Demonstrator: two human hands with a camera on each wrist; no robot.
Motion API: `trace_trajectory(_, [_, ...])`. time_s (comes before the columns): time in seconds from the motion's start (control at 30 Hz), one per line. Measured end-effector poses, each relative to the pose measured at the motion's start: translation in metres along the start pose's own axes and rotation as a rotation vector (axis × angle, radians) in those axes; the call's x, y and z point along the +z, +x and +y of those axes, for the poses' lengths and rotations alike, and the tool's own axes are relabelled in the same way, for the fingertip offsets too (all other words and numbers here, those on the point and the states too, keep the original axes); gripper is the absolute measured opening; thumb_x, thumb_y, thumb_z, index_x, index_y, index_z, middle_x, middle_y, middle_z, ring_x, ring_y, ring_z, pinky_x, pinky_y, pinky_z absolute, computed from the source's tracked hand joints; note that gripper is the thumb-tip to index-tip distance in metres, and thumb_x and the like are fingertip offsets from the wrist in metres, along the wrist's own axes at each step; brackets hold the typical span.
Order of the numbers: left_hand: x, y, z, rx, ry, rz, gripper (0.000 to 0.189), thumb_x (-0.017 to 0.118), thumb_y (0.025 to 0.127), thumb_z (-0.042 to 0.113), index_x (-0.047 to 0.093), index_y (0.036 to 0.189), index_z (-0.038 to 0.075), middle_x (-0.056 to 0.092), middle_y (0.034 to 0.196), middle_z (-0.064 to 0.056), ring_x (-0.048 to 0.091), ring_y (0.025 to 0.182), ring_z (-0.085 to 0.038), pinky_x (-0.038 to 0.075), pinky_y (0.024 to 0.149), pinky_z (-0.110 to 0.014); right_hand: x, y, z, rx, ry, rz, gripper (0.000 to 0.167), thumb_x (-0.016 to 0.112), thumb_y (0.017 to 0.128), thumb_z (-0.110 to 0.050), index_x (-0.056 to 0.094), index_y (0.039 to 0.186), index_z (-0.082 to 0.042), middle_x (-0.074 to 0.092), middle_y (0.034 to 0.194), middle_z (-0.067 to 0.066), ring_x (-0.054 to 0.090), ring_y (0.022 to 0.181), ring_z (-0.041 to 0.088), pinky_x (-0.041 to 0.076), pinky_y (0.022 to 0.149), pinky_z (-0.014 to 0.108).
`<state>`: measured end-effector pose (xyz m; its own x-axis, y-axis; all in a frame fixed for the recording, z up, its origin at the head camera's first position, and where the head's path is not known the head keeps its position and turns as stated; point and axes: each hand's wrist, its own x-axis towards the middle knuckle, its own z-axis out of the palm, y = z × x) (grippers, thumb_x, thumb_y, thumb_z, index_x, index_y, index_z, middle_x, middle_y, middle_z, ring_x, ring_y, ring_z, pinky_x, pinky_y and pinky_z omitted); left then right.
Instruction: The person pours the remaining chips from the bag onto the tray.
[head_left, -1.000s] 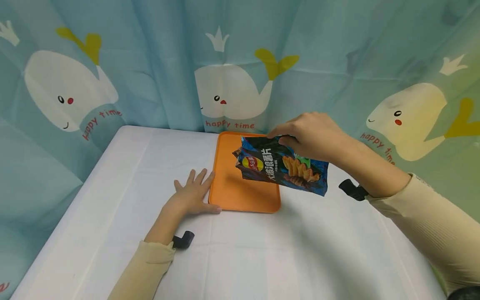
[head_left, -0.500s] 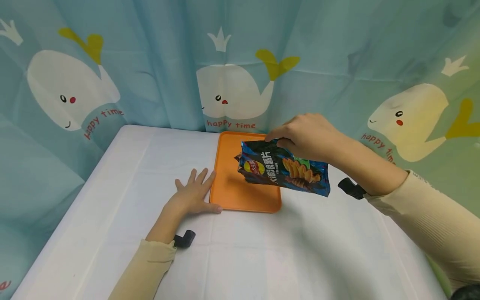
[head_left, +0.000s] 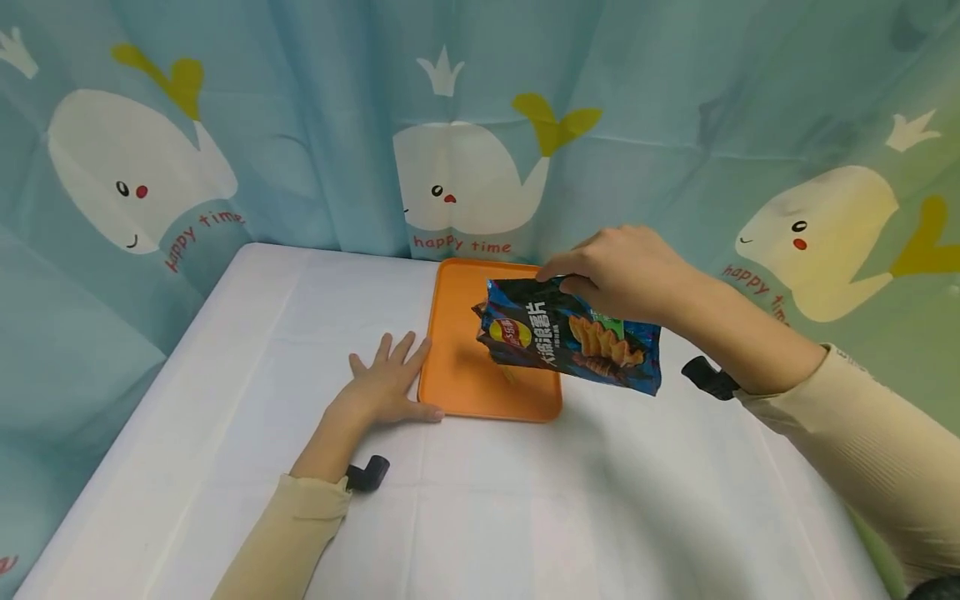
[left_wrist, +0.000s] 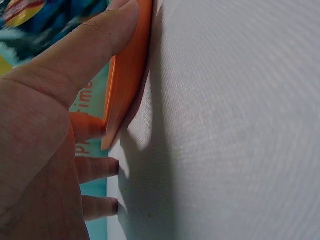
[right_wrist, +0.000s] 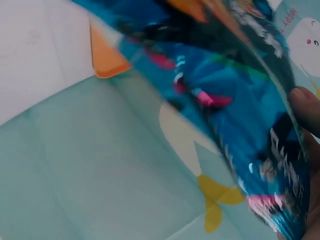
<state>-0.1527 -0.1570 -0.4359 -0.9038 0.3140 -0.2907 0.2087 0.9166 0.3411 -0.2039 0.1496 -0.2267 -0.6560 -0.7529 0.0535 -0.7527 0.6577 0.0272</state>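
My right hand [head_left: 622, 271] pinches a dark blue potato chip bag [head_left: 592, 342] by its upper edge. The bag hangs on its side over an orange tray [head_left: 453, 392], its torn end pointing left. Just below that end a small pale yellow sliver [head_left: 509, 377] shows against the tray. In the right wrist view the crinkled bag [right_wrist: 240, 115] fills much of the picture, with thumb and fingers at its right side. My left hand [head_left: 378, 392] lies with fingers spread at the tray's left edge, the thumb [left_wrist: 95, 45] along the near rim.
A white cloth [head_left: 480, 517] covers the table around the tray. Behind it hangs a blue-green curtain [head_left: 322, 150] printed with whales, close to the table's far edge. A black wrist mount [head_left: 369, 473] sits on the left wrist.
The pale yellow sliver has appeared below the bag's torn end. The bag has stayed nearly in place, with slight shifts, and the left hand has kept its spot at the tray.
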Motion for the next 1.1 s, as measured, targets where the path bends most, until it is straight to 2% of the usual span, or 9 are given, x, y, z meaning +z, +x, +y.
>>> trace_trajectory(0.17, [-0.0026, -0.0006, -0.0003, -0.006, 0.009, 0.0, 0.12, 0.074, 0.072, 0.071, 0.016, 0.161, 0.016, 0.01, 0.167, -0.017, 0.0, 0.15, -0.05, 0.005, 0.1, -0.086, -0.0041, -0.0008, -0.0004, 0.02, -0.01, -0.003, 0.027, 0.067, 0.095, -0.011, 0.075, 0.117, -0.026, 0.077, 0.098, 0.002, 0.039, 0.044, 0.013, 0.028, 0.042, 0.027])
trace_trajectory(0.33, [-0.0023, 0.0006, 0.0005, -0.003, 0.012, -0.002, 0.12, 0.074, 0.072, 0.072, 0.017, 0.161, 0.016, 0.011, 0.167, -0.017, 0.001, 0.15, -0.05, 0.005, 0.1, -0.086, -0.0061, -0.0038, 0.0001, 0.032, -0.003, 0.005, 0.028, 0.067, 0.095, -0.011, 0.075, 0.116, -0.027, 0.076, 0.09, 0.001, 0.038, 0.043, 0.012, 0.028, 0.042, 0.028])
trace_trajectory(0.47, [-0.0003, 0.0018, 0.0004, -0.002, 0.016, 0.0, 0.12, 0.073, 0.072, 0.072, 0.017, 0.161, 0.016, 0.011, 0.167, -0.017, 0.001, 0.15, -0.05, 0.005, 0.1, -0.086, -0.0047, -0.0046, 0.0001, 0.029, -0.008, -0.009, 0.028, 0.066, 0.095, -0.012, 0.075, 0.117, -0.026, 0.076, 0.093, 0.002, 0.04, 0.045, 0.012, 0.029, 0.042, 0.028])
trace_trajectory(0.53, [0.0002, 0.0016, 0.0002, -0.003, 0.015, -0.002, 0.12, 0.074, 0.072, 0.072, 0.016, 0.162, 0.017, 0.01, 0.167, -0.017, 0.001, 0.15, -0.05, 0.005, 0.1, -0.086, -0.0035, -0.0044, 0.0001, 0.026, -0.017, -0.01, 0.027, 0.066, 0.096, -0.012, 0.075, 0.118, -0.026, 0.075, 0.087, 0.002, 0.04, 0.044, 0.013, 0.029, 0.042, 0.028])
trace_trajectory(0.67, [0.0009, 0.0024, 0.0008, -0.004, 0.008, -0.003, 0.12, 0.074, 0.072, 0.071, 0.016, 0.161, 0.016, 0.01, 0.167, -0.017, 0.0, 0.15, -0.05, 0.005, 0.1, -0.086, -0.0031, -0.0049, 0.0013, 0.022, -0.027, 0.005, 0.026, 0.068, 0.094, -0.012, 0.075, 0.116, -0.025, 0.074, 0.083, 0.0, 0.038, 0.043, 0.013, 0.027, 0.042, 0.027])
trace_trajectory(0.77, [0.0006, 0.0031, 0.0014, -0.007, 0.004, 0.0, 0.12, 0.074, 0.072, 0.071, 0.017, 0.161, 0.016, 0.01, 0.167, -0.017, 0.0, 0.15, -0.05, 0.005, 0.1, -0.086, -0.0037, -0.0048, 0.0014, 0.012, -0.036, -0.003, 0.026, 0.068, 0.094, -0.014, 0.075, 0.116, -0.026, 0.076, 0.094, 0.0, 0.039, 0.044, 0.011, 0.028, 0.042, 0.026])
trace_trajectory(1.1, [0.0006, 0.0026, 0.0002, -0.012, 0.007, -0.004, 0.12, 0.074, 0.072, 0.071, 0.016, 0.161, 0.017, 0.01, 0.167, -0.017, 0.0, 0.15, -0.05, 0.005, 0.1, -0.086, -0.0062, -0.0054, 0.0002, 0.021, -0.038, -0.012, 0.026, 0.068, 0.095, -0.014, 0.075, 0.117, -0.026, 0.077, 0.098, 0.001, 0.04, 0.045, 0.012, 0.029, 0.042, 0.027])
